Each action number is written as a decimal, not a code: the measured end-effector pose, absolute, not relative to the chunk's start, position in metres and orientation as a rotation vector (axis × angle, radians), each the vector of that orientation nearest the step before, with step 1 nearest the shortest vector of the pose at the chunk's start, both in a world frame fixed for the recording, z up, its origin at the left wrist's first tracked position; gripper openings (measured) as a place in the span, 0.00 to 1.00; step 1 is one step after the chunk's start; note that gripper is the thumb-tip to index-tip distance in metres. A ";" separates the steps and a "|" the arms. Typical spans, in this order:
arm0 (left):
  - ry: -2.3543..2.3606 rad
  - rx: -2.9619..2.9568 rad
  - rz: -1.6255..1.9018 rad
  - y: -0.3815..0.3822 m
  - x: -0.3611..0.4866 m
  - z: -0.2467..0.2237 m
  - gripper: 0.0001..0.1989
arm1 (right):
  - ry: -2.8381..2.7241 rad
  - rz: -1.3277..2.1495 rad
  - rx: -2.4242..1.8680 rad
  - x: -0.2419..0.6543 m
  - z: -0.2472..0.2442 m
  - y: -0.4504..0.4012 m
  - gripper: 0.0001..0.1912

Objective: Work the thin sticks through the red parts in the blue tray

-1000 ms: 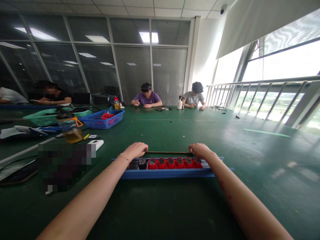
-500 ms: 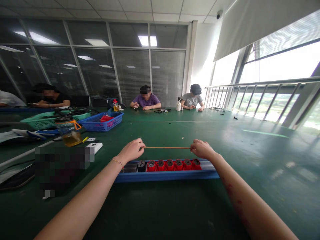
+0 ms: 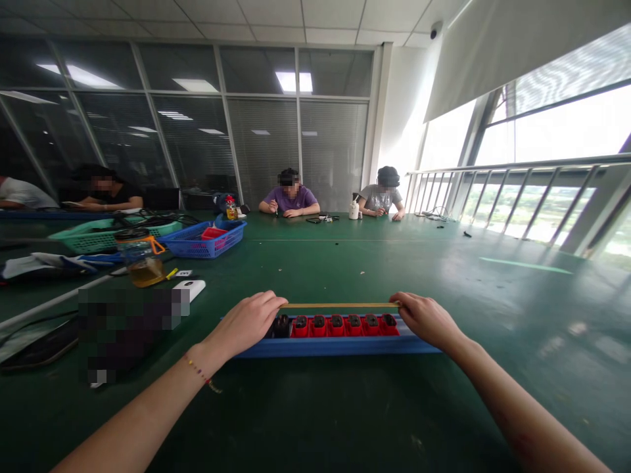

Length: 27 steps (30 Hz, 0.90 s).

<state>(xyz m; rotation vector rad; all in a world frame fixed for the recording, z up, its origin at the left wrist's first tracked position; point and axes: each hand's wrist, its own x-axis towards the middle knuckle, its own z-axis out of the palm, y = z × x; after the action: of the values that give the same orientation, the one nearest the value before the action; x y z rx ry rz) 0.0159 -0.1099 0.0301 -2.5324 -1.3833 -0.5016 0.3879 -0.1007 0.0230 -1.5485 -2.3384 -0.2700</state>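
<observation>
Right hand (image 3: 428,320) farther out, green table (image 3: 325,414)

In the lower centre of the frame, the left hand (image 3: 249,322) and right hand (image 3: 428,319) grip opposite ends of a thin tan strip (image 3: 340,305), which runs straight across, higher in the picture than a row of red holders (image 3: 336,330) in a blue tray (image 3: 340,347). A lidded jar (image 3: 142,270) and blue basket (image 3: 207,247) stand at middle left; a railing (image 3: 513,169) crosses the right.
</observation>
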 end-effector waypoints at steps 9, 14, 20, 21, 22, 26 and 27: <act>-1.377 -2.556 -0.403 -0.116 0.006 0.028 0.15 | -2.473 -0.295 -1.485 0.387 0.016 -0.102 0.16; -1.380 -2.588 -0.416 -0.118 0.006 0.032 0.15 | -2.506 -0.329 -1.475 0.390 0.017 -0.102 0.17; -1.412 -2.600 -0.377 -0.119 0.003 0.032 0.16 | -2.557 -0.327 -1.474 0.390 0.017 -0.102 0.17; -1.415 -2.595 -0.373 -0.118 0.002 0.032 0.16 | -2.566 -0.333 -1.470 0.390 0.017 -0.103 0.17; -1.417 -2.591 -0.372 -0.118 0.002 0.032 0.16 | -2.571 -0.339 -1.464 0.390 0.017 -0.103 0.17; -1.412 -2.574 -0.364 -0.117 0.001 0.030 0.16 | -2.564 -0.390 -1.437 0.391 0.015 -0.102 0.17; -1.411 -2.567 -0.360 -0.117 0.001 0.030 0.16 | -2.553 -0.408 -1.436 0.391 0.014 -0.102 0.17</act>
<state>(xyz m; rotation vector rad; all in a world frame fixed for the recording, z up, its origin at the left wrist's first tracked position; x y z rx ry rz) 0.0009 -0.1170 0.0301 -2.5668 -1.4107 -0.3600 0.3910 -0.1017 0.0144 -1.4361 -2.5526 -0.4081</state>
